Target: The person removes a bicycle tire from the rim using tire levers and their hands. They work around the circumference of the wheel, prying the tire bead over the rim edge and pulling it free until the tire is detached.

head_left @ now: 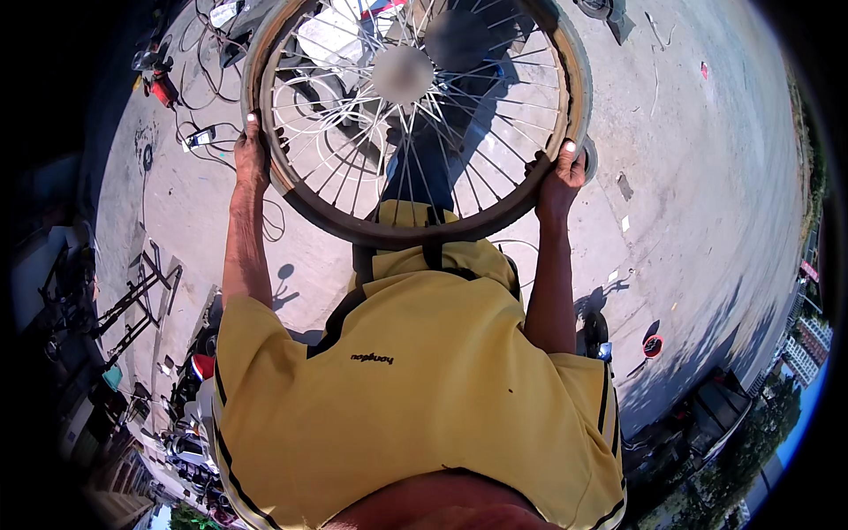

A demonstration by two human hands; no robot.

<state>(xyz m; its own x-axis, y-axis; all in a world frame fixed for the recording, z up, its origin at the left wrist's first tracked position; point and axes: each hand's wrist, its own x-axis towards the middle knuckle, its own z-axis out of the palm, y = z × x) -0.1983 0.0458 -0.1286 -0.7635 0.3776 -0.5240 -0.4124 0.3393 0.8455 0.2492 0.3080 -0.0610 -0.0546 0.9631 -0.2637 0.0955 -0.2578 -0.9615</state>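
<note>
A spoked bicycle-type wheel (389, 231) with a worn, brownish tyre is held up in front of my body, its face toward me. My left hand (251, 159) grips the rim at its left side, thumb on the front and fingers behind. On the opposite side my right hand (562, 181) grips the lower right of the rim the same way. The hub (403, 74) is blurred. Between the spokes I see blue trouser cloth (415, 177), a white bundle (331, 37) and pale looped tubing or cable (340, 159) on the ground.
Dark cables and a red tool (162, 88) lie at the upper left, with a small screened device (200, 138) nearby. A black metal frame (141, 300) stands at the left. To the right are a red round container (653, 345) and a dark vehicle (715, 406).
</note>
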